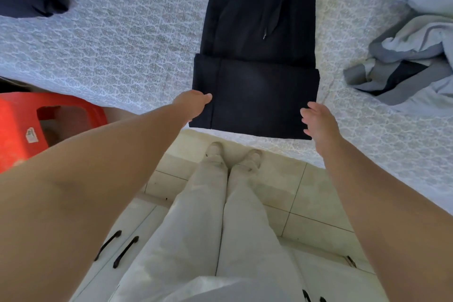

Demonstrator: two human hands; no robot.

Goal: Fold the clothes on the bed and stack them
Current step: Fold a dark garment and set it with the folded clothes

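Left hand (196, 103) pinches the folded dark navy drawstring trousers (257, 61) at the near-left corner; right hand (318, 121) spread beside the near-right. Long axis runs toward 12 o'clock.

Home bedroom: bed (137, 39) w/ pale patterned cover, clothes lying on it, incl. dark trousers (257, 56) at its near edge. Pale tiled floor (306, 198), red plastic stool (36, 125) beside bed, white cupboard doors w/ black handles (117, 247).
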